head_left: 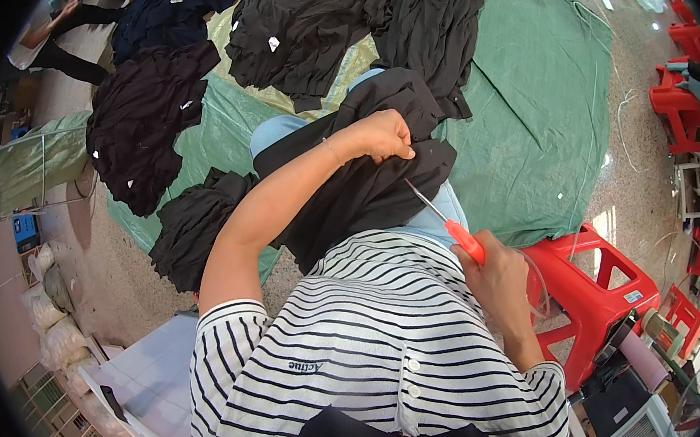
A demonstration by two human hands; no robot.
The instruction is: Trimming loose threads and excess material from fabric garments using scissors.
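A black garment [351, 210] lies spread over my lap, on light blue trousers [278, 133]. My left hand [380, 136] is closed on a pinch of the black cloth and holds it up a little. In my right hand [496, 277] is a red-handled tool [466, 242] with a slim metal shaft, gripped by its handle. The shaft's tip points at the cloth, just right of and below my left fingers. Whether the tip touches the fabric I cannot tell. A thin clear loop shows beside my right wrist.
Piles of dark garments [300, 31] lie ahead on green and yellowish sheeting [534, 110]. A dark purplish garment [146, 117] and a black heap [199, 226] are to the left. Close on the right stands a red plastic stool [611, 283]. Another person is at the far left.
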